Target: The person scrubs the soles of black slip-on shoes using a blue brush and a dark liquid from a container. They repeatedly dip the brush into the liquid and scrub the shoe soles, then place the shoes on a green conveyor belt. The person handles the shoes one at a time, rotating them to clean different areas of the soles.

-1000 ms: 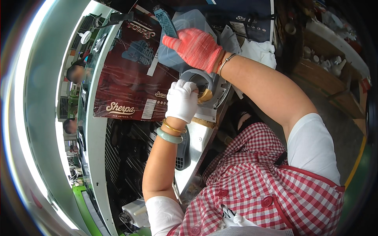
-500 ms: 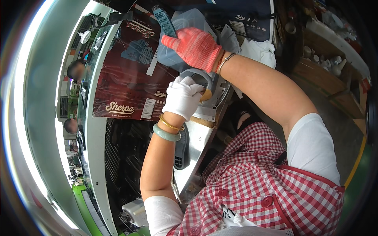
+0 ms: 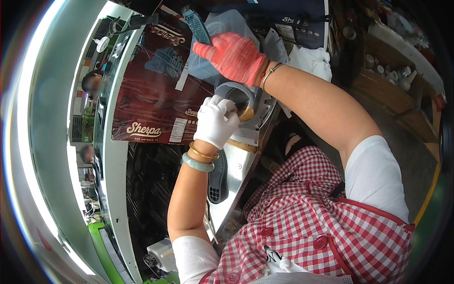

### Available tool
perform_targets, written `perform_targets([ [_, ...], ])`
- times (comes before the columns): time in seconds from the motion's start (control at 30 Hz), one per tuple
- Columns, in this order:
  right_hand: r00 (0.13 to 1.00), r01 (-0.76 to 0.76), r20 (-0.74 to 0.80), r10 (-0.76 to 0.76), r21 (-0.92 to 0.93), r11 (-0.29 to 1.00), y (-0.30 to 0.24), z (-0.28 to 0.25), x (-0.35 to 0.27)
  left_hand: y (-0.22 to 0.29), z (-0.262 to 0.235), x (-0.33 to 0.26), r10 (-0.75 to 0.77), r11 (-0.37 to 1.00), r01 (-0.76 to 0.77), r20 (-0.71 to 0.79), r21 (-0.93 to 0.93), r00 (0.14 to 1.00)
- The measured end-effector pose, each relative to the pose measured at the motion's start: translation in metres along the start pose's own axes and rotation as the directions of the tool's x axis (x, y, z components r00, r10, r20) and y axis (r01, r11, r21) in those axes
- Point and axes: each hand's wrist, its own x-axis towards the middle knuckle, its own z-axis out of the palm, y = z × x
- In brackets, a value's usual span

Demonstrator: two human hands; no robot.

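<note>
My left hand (image 3: 216, 122), in a white glove, is closed in a pinch beside a round grey container (image 3: 251, 98). A tan, wooden-looking handle (image 3: 246, 113) sticks out at its fingertips, over the container; the rest of that tool is hidden. Farther off, my right hand (image 3: 235, 59), in a red glove, grips a blue-grey shoe sole (image 3: 196, 26) with a textured face. The hand and the sole are over a translucent plastic bin (image 3: 230, 23). A dark grey shoe sole (image 3: 217, 182) lies near my left wrist.
A dark red printed cardboard sheet (image 3: 146, 104) covers the bench at left. White cloth (image 3: 309, 63) lies beyond my right wrist. Black ridged material (image 3: 149, 189) runs along the near left. Wooden bins of small parts (image 3: 388, 75) stand at far right. Other people (image 3: 92, 83) appear at far left.
My left hand has shifted and turned slightly to the left, showing more of the container's inside and the tan handle. My right hand and its sole stay almost still.
</note>
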Motion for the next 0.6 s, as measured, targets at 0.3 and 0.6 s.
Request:
perform_targets([
  [0.3,0.994,-0.054,0.093,0.051,0.030,0.998,0.000,-0.004,0.001,0.007,-0.012,-0.003,-0.090,0.984,0.110,0.138,-0.141,0.986],
  [0.6,0.991,-0.064,0.117,0.059,0.035,0.997,-0.001,-0.005,-0.001,0.001,-0.004,0.009,-0.147,0.957,0.208,0.277,-0.203,0.950],
])
